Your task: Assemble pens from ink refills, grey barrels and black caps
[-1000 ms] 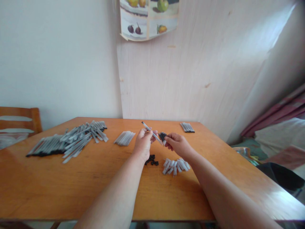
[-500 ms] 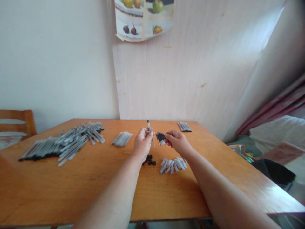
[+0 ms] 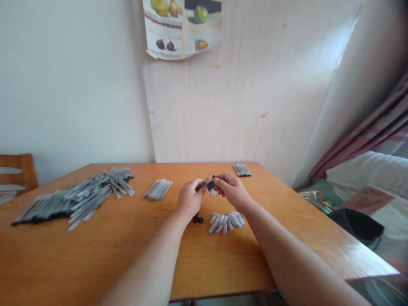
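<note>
Nearest on the wooden table (image 3: 219, 272) was a loose heap of short white pieces (image 3: 226, 222), with a few little black bits (image 3: 198, 219) just left of it. Way over left, a big spread of pale, dark-ended sticks (image 3: 95, 193) ran towards the back. Past the white heap, the left hand (image 3: 190, 197) was pinching a slim pen (image 3: 208, 182), tilted in midair between both hands. The right hand (image 3: 233, 189) had its fingertips right up at the pen's dark end, but couldn't tell you if they were gripping it. Behind that sat a black-and-white bunch (image 3: 211, 186), partly hidden. Further back: a row of pale tubes (image 3: 158, 189) to the left, then a small dark-ended bundle (image 3: 241, 170) near the far edge. Fruit pictures (image 3: 183, 29) hung on the wall (image 3: 204, 110).
</note>
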Available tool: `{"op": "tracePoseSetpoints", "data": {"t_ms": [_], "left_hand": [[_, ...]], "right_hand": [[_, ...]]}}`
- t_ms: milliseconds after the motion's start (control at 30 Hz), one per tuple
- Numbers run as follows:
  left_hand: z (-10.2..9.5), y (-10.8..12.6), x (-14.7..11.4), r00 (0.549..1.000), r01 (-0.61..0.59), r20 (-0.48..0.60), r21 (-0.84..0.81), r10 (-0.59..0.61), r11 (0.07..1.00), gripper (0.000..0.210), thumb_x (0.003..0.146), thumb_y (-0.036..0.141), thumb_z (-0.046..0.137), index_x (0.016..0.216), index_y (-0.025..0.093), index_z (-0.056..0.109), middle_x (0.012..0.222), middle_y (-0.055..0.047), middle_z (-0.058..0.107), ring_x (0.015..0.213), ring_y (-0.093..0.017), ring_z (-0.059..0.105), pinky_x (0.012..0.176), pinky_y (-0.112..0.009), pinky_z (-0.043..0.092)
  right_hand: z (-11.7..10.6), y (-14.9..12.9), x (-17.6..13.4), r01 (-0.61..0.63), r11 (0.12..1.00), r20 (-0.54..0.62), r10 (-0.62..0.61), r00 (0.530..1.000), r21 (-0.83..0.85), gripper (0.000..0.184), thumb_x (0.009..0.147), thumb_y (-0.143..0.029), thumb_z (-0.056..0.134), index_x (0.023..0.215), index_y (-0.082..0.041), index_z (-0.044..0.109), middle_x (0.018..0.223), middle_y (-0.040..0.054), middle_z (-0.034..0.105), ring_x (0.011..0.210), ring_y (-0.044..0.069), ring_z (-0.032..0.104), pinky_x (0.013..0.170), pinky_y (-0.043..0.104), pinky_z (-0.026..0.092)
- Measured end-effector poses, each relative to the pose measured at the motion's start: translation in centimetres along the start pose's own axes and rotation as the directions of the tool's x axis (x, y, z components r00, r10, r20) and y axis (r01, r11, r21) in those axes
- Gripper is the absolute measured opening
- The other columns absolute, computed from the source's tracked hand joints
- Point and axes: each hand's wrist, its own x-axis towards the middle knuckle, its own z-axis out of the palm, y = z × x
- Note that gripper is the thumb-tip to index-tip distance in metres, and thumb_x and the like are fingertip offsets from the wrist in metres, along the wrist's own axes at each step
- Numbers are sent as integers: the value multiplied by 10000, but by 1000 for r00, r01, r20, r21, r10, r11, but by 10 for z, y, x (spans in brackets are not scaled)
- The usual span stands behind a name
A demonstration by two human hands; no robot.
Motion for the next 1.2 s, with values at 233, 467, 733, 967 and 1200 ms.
{"op": "tracePoseSetpoints", "data": {"t_ms": [233, 467, 733, 967, 1200], "left_hand": [[-1, -8, -1, 993, -120, 39, 262, 113, 958, 184, 811, 257, 581, 953, 249, 696, 949, -50, 704, 881, -182, 621, 794, -299, 458], [-5, -5, -4, 984, -109, -71, 472, 161, 875, 222, 768, 220, 598, 970, 260, 681, 990, -53, 682, 981, -227, 578, 898, -376, 416], [-12, -28, 12, 894, 181, -418, 7, -161, 984, 246, 792, 215, 500, 1014, 184, 602, 1089, -92, 645, 1032, -197, 590, 916, -342, 436], [-8, -24, 13, 822, 350, -198, -564, -534, 748, 317, 815, 412, 461, 931, 144, 586, 761, -77, 682, 597, -136, 619, 542, -239, 426], [-11, -20, 15, 833, 278, -191, -669, -520, 690, 232, 728, 269, 552, 914, 133, 579, 706, -60, 682, 586, -118, 626, 554, -218, 433]], "right_hand": [[-2, 2, 1, -12, 995, -21, 10, 1000, -104, 312, 805, -461, 543, 725, -160, 568, 588, 7, 596, 492, 93, 486, 468, 224, 359], [-5, 7, 3, -80, 994, -25, 78, 997, -80, 232, 769, -386, 573, 748, -155, 594, 588, 10, 609, 490, 95, 488, 453, 219, 345], [-11, 8, 8, -112, 989, -139, 125, 982, 97, 222, 720, -370, 614, 734, -151, 580, 592, 14, 606, 462, 76, 447, 434, 213, 313], [-13, 13, 9, -100, 988, -125, 115, 985, 118, 276, 714, -427, 636, 760, -161, 579, 608, 10, 603, 465, 76, 431, 431, 216, 300], [-12, 13, 9, -104, 993, -128, 110, 986, 55, 265, 715, -404, 620, 790, -151, 597, 603, 6, 597, 472, 79, 428, 434, 217, 300]]}}
